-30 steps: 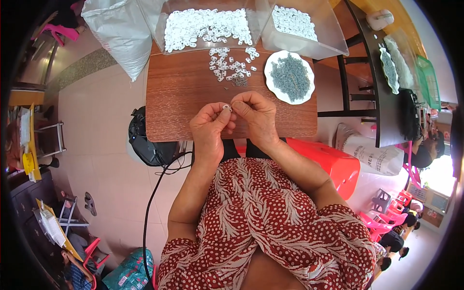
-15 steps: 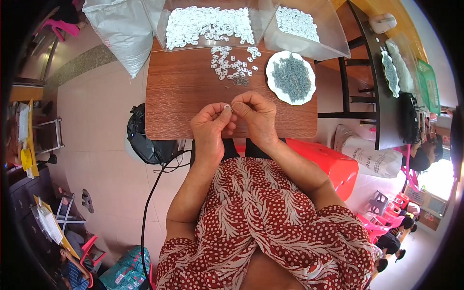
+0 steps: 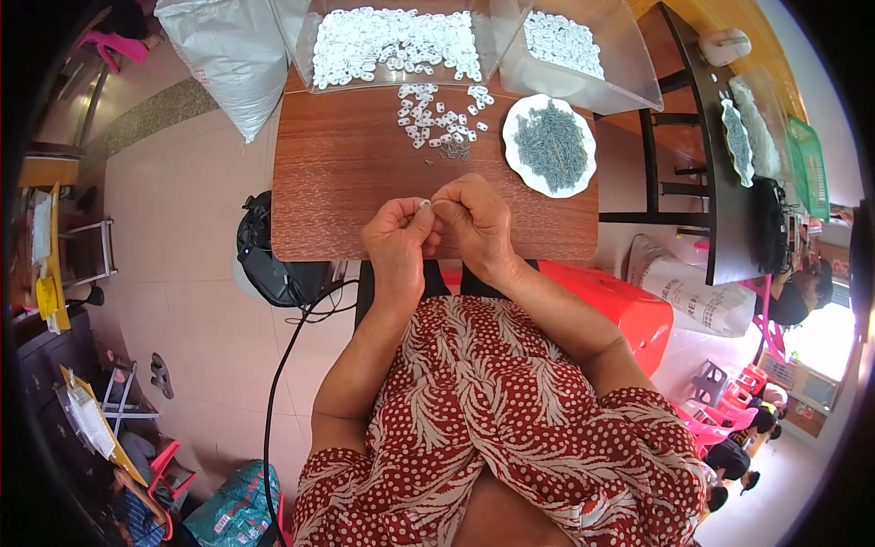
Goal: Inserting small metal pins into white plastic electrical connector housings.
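My left hand is pinched above the near part of the brown table, with a sliver of a small white plastic piece between thumb and fingers. Against it my right hand is closed, thumb pressed to fingertips; whatever it grips is hidden. Beyond my hands lie loose white two-holed plastic pieces and a small pile of grey screws. To the right, a scalloped white plate bears a heap of grey screws.
Two clear plastic bins of white pieces stand at the table's far edge. A white sack is at the far left. On the right are a dark table and a red stool. A black cable hangs left of me.
My right hand has shifted slightly left, closer to the left fingertips, and now covers more of the white piece. The left hand stays almost in place.
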`<state>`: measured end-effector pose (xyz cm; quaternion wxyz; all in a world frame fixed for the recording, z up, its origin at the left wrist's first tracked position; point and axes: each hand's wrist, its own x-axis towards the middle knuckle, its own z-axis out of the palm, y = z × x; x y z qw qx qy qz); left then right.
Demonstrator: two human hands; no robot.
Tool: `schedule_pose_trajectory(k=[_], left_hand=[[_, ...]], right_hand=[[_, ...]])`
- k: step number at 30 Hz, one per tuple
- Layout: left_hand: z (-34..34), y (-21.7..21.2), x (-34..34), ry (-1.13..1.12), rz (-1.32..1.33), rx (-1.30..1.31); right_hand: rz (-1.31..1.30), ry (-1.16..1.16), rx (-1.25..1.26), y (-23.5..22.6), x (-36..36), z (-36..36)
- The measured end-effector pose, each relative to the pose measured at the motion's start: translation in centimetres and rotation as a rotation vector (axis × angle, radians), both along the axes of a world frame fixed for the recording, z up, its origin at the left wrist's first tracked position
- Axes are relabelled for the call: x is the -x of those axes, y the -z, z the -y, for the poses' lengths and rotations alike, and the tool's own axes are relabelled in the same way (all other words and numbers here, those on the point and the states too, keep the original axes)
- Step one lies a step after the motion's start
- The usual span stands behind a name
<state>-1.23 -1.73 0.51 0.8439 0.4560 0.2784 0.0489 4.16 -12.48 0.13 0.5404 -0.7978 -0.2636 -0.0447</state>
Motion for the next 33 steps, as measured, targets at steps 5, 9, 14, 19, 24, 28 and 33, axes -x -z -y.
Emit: schedule_pose_trajectory(k=[5, 9, 14, 19, 24, 28, 33], left_hand=[[-0.3, 0.2, -0.2, -0.007, -0.028, -0.017], [-0.3, 0.0, -0.2, 0.005, -0.005, -0.034], [-0.2, 0.4, 0.0, 0.002, 0.037, -0.1], [0.4, 0.7, 0.0, -0.031, 0.069, -0.205], [0.9, 1.9, 0.0, -0.058, 0.112, -0.273], [0.5, 2.5, -0.3, -0.046, 0.091, -0.333], [-0.2, 3.7, -0.7, -0.02, 0.053, -0.181]], right_hand=[[-0.068, -0.036, -0.004, 0.0, -0.2, 0.2], [-0.168, -0.02, -0.005, 0.7, -0.3, 0.2], [-0.125, -0.017, 0.007, 0.8, -0.3, 0.0], [0.006, 0.011, 0.055, 0.9, -0.3, -0.3], [0.13, 0.022, 0.1, 1.9, -0.5, -0.6], [0.16, 0.034, 0.133, 2.4, -0.9, -0.9], [0.19, -0.024, 0.228, 2.9, -1.5, -0.8]])
